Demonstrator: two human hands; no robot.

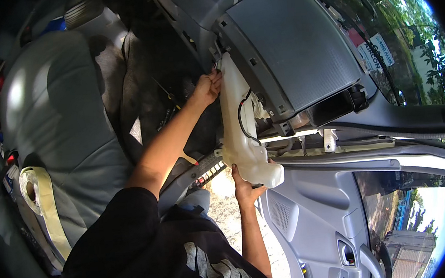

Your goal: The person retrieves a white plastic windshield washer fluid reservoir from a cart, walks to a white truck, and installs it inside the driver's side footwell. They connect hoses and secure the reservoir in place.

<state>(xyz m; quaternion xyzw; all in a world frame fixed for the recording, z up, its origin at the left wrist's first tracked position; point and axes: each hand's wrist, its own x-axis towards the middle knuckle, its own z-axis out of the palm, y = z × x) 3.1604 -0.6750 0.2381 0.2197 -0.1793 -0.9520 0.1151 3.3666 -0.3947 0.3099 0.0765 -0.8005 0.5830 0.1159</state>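
My left hand reaches up to the narrow upper end of a long white translucent plastic tank, its fingers curled in at the dashboard edge; what they hold there is too small to make out. Lower down, my right hand grips the wide bottom end of the tank, thumb on its near side. A thin black cable runs along the tank. The tank lies alongside the underside of the grey glove box panel. A panel with coloured fuses is just below and left of it.
A grey seat on the left carries a roll of pale tape. Tools with yellow and black handles lie in the dark footwell. The open door is at lower right, the windscreen at upper right.
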